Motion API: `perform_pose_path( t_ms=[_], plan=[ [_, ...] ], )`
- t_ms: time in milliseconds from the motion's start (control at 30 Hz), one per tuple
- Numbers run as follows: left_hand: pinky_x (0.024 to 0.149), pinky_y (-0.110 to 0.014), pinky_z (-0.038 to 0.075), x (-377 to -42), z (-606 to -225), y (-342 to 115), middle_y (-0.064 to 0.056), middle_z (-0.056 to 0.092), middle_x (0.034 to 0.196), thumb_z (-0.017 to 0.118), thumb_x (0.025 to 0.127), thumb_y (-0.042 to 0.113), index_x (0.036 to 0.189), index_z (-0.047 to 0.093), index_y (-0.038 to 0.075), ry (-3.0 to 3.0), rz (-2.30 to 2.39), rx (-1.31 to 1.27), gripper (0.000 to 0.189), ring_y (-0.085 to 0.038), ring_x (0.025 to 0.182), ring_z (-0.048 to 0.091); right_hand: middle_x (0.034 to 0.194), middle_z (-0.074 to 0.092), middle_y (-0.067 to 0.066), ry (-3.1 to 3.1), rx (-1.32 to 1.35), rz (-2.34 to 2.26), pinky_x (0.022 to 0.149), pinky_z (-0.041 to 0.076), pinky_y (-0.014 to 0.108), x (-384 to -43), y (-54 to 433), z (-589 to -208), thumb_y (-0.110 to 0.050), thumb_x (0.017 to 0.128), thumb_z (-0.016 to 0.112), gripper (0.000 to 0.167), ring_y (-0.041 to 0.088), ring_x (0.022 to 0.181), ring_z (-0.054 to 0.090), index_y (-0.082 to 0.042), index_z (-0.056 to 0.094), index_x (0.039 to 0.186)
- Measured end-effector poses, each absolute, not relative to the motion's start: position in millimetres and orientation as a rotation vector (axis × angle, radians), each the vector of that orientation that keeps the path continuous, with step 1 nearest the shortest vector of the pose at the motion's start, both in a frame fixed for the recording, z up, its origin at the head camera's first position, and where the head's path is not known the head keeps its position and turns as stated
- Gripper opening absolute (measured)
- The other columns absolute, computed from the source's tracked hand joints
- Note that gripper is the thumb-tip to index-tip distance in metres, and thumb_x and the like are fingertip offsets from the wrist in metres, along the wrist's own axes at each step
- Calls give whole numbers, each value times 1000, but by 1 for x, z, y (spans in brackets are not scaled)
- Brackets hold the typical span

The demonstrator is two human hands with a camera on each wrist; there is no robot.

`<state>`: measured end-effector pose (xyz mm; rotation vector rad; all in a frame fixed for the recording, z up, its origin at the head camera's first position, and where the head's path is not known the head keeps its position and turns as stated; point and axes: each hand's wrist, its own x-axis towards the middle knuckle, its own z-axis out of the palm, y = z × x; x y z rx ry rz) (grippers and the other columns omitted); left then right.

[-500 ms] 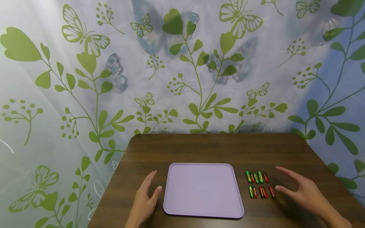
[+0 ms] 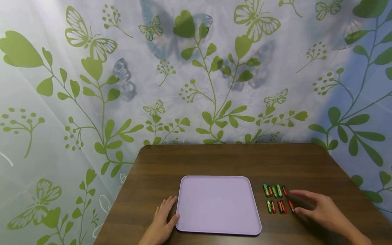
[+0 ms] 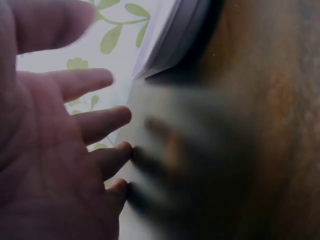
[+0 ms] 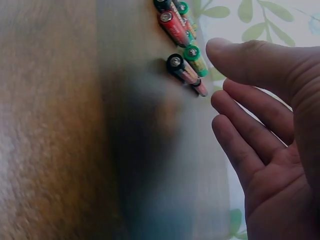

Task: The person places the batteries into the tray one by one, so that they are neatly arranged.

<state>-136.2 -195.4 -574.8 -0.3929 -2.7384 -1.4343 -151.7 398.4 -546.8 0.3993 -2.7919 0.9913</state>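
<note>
Right hand (image 2: 321, 209): thumb and fingers parted, just beside the batteries (image 2: 279, 191), which lie in two rows on the table (image 2: 229, 158). Left hand (image 2: 162, 221): fingers extended, thumb at the left edge of the tray (image 2: 218, 204). Behind: a leaf-patterned curtain (image 2: 196, 85).

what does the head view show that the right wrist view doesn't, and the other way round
Only the head view shows the lilac tray and the left hand. Only the right wrist view shows the palm of the right hand and, clearly, silvery battery ends. Both show the right hand, batteries, wooden table and leaf-patterned backdrop.
</note>
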Motion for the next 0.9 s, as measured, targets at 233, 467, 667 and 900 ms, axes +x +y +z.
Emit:
perform_pose_path(
  t_ms=[233, 467, 667, 900],
  plan=[
    [118, -87, -4, -135, -572, -195, -41, 34, 168, 70, 97, 8, 162, 49, 4, -2801, -1472, -454, 68, -69, 158, 11, 129, 80, 10, -2843, 399, 1015, 85, 58, 12, -154, 395, -553, -27, 78, 99, 57, -10, 111, 68, -15, 78, 130],
    [123, -81, -3, -139, -585, -196, -36, 35, 170, 69, 94, 3, 161, 49, 2, -2837, -1417, -429, 70, -65, 161, 13, 127, 81, 6, -2803, 437, 992, 85, 53, 6, -156, 394, -562, -24, 75, 100, 59, -14, 112, 66, -18, 79, 129],
    [123, -81, -4, -143, -599, -200, -35, 36, 171, 68, 94, 4, 163, 47, 6, -2821, -1393, -436, 72, -64, 161, 14, 122, 83, 2, -2825, 414, 894, 82, 57, 13, -153, 392, -564, -25, 72, 102, 57, -13, 108, 67, -23, 81, 125],
    [123, -79, -3, -142, -602, -201, -33, 37, 171, 70, 92, 4, 163, 49, 10, -2807, -1389, -430, 75, -62, 161, 15, 117, 83, -3, -2838, 386, 815, 80, 60, 19, -151, 391, -564, -21, 69, 102, 54, -11, 105, 68, -25, 83, 120]
  ],
)
